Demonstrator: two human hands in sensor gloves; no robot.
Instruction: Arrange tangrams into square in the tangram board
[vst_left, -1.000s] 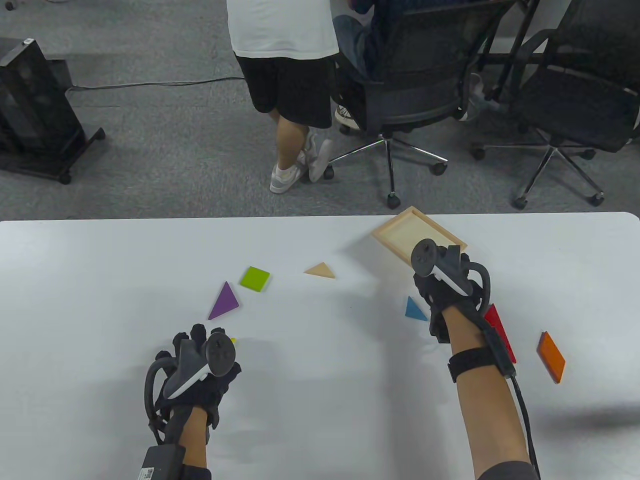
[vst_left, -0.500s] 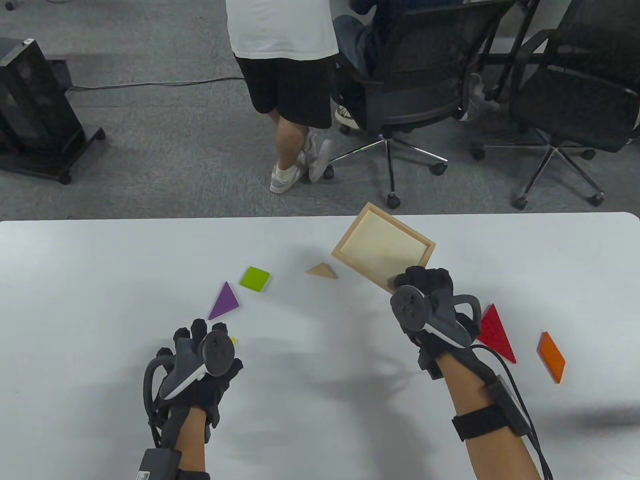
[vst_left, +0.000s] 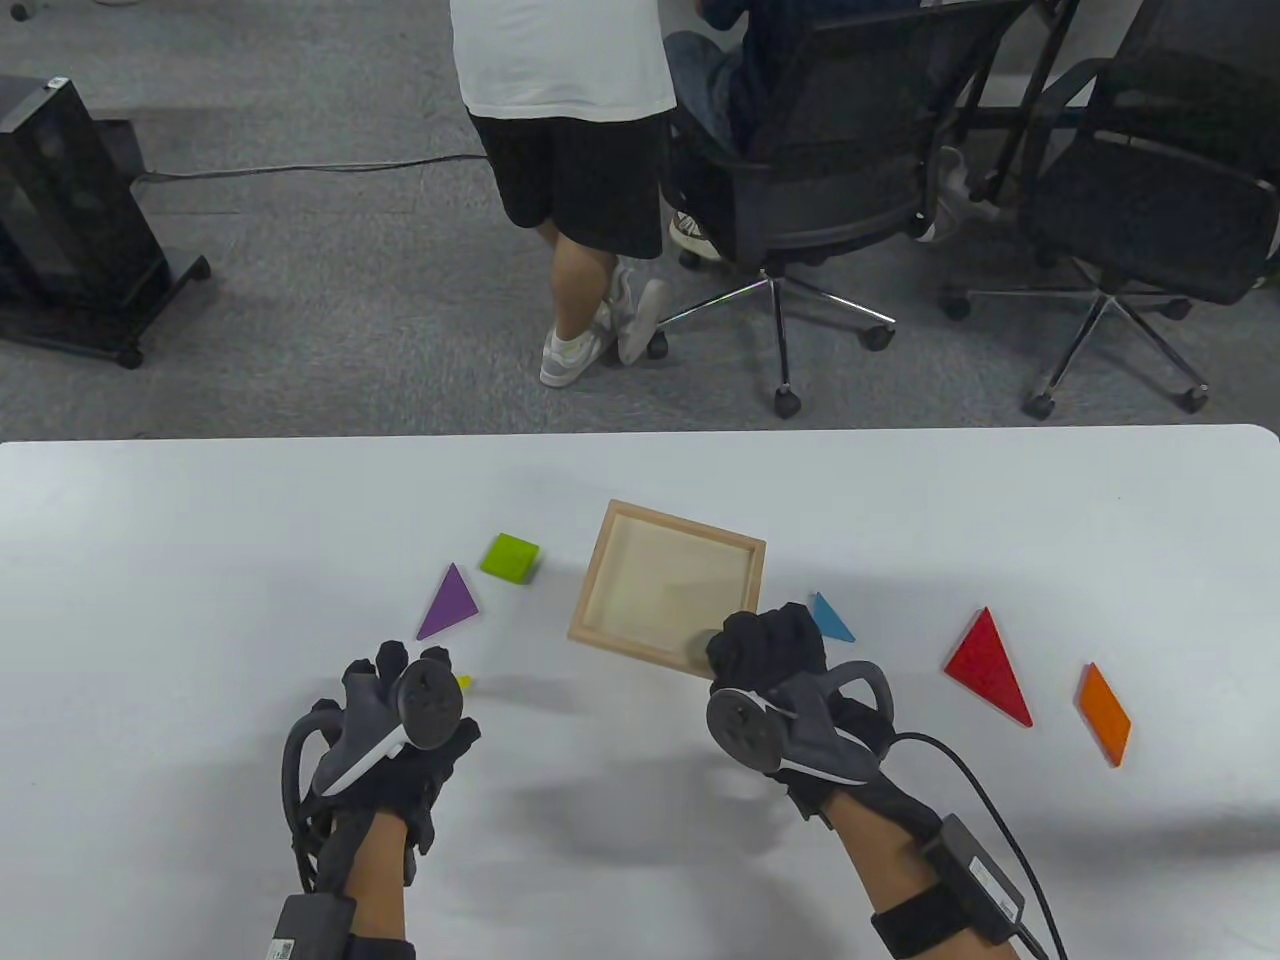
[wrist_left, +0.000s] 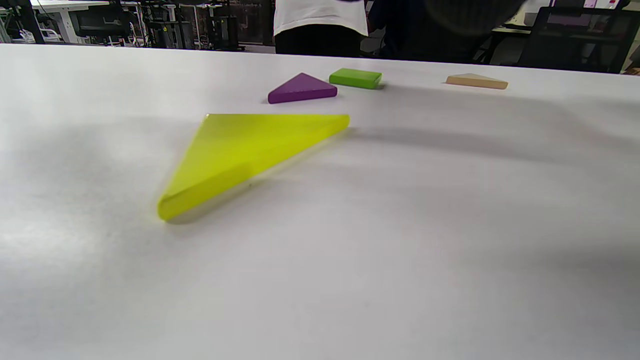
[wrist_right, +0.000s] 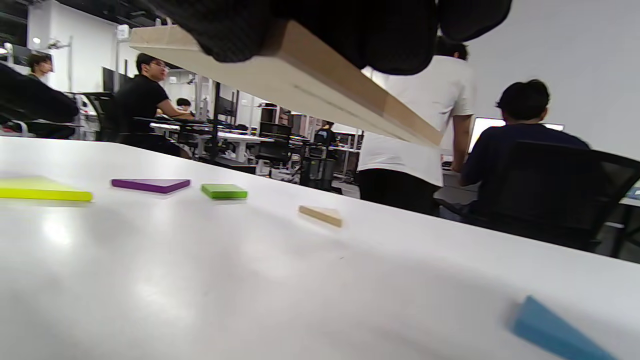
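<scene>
My right hand (vst_left: 765, 640) grips the near right corner of the wooden tangram board (vst_left: 665, 585). The right wrist view shows the board's edge (wrist_right: 320, 85) held above the table under my fingers. In the table view the board hides the tan triangle (wrist_right: 321, 215). A blue triangle (vst_left: 830, 618) lies just right of that hand. My left hand (vst_left: 400, 680) hovers with loosely curled fingers over the yellow triangle (wrist_left: 245, 155) and holds nothing. A purple triangle (vst_left: 448, 603) and a green square (vst_left: 509, 557) lie beyond it. A red triangle (vst_left: 988, 665) and an orange parallelogram (vst_left: 1102, 714) lie at the right.
The white table (vst_left: 200, 560) ends at a far edge with grey floor behind. A person (vst_left: 570, 150) stands just past that edge, beside two office chairs (vst_left: 830, 200). A black stand (vst_left: 70, 210) is at the far left.
My right hand has carried the board from the far right toward the middle and nearer, so it now covers the tan triangle. The left hand has hardly moved.
</scene>
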